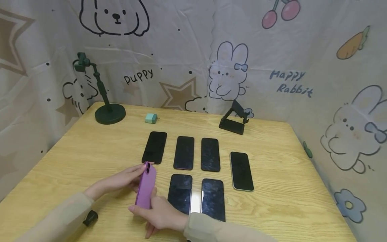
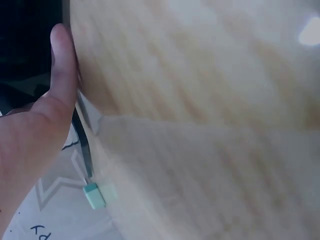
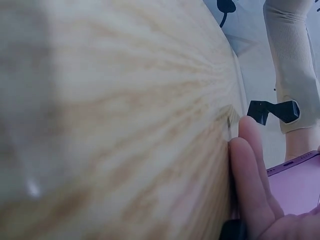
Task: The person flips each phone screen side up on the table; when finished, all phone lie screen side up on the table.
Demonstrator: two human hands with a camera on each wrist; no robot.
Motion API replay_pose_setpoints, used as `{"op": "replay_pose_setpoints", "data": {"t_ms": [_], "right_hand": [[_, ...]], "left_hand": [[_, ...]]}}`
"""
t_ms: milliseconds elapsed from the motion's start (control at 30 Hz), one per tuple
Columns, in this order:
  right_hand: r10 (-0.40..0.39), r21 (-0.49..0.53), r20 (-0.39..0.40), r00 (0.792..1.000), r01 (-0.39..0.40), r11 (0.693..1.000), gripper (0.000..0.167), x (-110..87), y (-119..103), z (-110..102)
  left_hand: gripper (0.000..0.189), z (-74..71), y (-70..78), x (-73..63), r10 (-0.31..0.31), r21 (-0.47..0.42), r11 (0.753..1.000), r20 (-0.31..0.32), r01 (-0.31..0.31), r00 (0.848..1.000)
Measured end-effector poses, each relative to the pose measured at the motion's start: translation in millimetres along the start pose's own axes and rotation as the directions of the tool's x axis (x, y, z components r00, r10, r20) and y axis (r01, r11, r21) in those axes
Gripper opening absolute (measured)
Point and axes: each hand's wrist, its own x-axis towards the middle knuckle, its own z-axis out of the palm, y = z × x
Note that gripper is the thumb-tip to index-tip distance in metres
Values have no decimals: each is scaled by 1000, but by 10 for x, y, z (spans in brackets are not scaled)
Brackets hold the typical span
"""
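Note:
Both hands hold a purple phone (image 1: 146,188) near the table's front left, tilted on edge with its back and camera lenses showing. My left hand (image 1: 122,179) grips its far end, and its lower fingers are partly hidden behind the phone. At the near end, my right hand (image 1: 164,211) pinches it with the thumb in front. In the left wrist view, the left thumb (image 2: 62,60) lies along the edge of a dark screen (image 2: 27,45). The right wrist view has the right hand's fingers (image 3: 250,185) beside the purple phone's port edge (image 3: 292,164).
Several dark-screened phones lie face up, including a black one (image 1: 154,148) just beyond the left hand and a pale-edged one (image 1: 242,171) at right. Behind them stand a green stand (image 1: 110,114), a mint charger (image 1: 151,118) and a black folding stand (image 1: 232,126). Curtains border the table.

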Motion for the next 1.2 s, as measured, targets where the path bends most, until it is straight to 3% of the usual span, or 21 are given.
{"op": "replay_pose_setpoints", "data": {"t_ms": [300,700,900,1067,1200], "right_hand": [[-6,19,56,998,5,1000,97,-25,39,-34],[-33,42,94,995,30,999,98,-44,2,-35],[-45,16,99,994,44,999,89,-74,21,-32],[-83,-75,97,992,91,993,79,-119,7,-61],[-132,-198,77,988,145,969,69,-152,-43,-98]], "left_hand": [[62,9,93,-20,-98,74,993,17,96,995],[54,25,52,-35,4,-62,998,118,3,993],[48,9,6,-35,42,-134,991,106,-27,993],[45,-9,-8,-56,37,-136,990,84,-25,996],[48,-26,13,-58,18,-127,992,87,-7,996]]}}
